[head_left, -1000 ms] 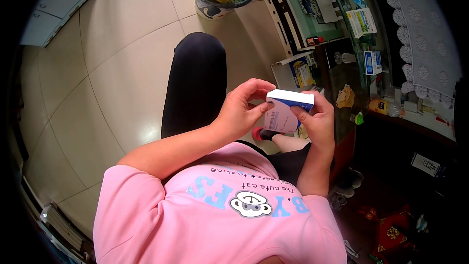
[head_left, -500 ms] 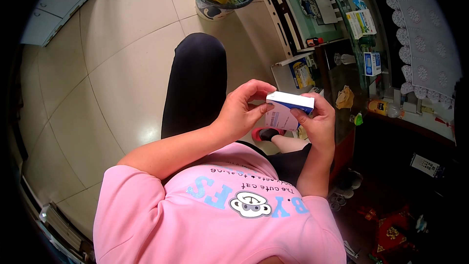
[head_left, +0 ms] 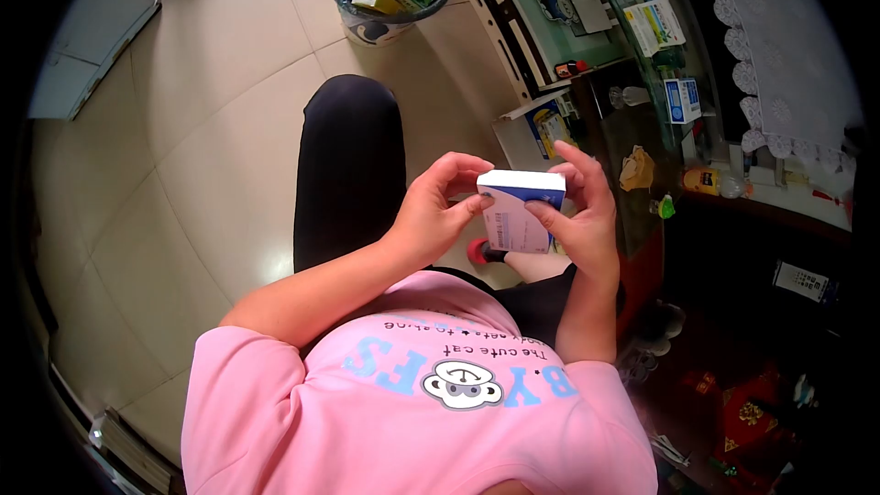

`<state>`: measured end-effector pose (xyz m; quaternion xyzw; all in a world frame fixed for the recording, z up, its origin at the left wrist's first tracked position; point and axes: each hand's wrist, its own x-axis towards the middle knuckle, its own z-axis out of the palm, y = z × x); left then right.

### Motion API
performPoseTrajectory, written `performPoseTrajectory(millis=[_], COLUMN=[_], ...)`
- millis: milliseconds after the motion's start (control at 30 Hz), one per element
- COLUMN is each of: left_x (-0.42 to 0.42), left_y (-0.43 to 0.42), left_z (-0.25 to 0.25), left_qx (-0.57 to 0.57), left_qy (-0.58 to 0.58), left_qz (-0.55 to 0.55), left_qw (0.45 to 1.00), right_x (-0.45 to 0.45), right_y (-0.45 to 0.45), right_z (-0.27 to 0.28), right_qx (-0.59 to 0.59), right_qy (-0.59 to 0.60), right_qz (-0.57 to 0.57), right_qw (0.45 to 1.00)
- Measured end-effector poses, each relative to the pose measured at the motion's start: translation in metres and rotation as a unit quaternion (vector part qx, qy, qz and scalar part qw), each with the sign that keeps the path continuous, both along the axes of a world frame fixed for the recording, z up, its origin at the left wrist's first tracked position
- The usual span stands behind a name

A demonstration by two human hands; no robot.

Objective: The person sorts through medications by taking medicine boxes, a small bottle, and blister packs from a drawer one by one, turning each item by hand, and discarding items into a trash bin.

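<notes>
A small white and blue medicine box (head_left: 515,218) is held in front of my body, its printed face turned up toward me and its white end at the top. My left hand (head_left: 441,205) pinches the left edge, with the thumb on the printed face. On the right side, my right hand (head_left: 584,213) grips the box with its thumb pressed on the blue part. One or more of its fingers are raised beyond the box, and the fingers behind are partly hidden.
A bin (head_left: 378,29) full of small boxes stands on the tiled floor (head_left: 220,110). To the right is a glass-topped counter with a blue and white box (head_left: 682,101), crumpled tan paper (head_left: 636,168) and an orange-labelled bottle (head_left: 704,181). A lace cloth (head_left: 790,55) hangs beyond.
The box has tilted so that more of its printed face shows. Fingers of my right hand have lifted off its far side. The whole view has shifted slightly.
</notes>
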<state>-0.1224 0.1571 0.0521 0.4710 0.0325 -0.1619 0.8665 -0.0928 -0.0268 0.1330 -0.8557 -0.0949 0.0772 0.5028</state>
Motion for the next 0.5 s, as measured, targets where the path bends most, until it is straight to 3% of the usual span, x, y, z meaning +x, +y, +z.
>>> performPoseTrajectory(millis=[167,500], left_x=[0.0,-0.002], left_y=[-0.003,-0.001], left_z=[-0.006,-0.002], left_qx=[0.005,-0.001], left_qy=[-0.009,-0.028], left_qz=[0.009,0.016], left_qw=[1.0,0.999], right_x=[0.01,0.008], right_y=[-0.005,0.001], right_z=[0.001,0.006], right_qx=[-0.07,-0.073], right_qy=[-0.145,-0.163], right_qz=[0.121,0.12], right_qw=[0.979,0.977])
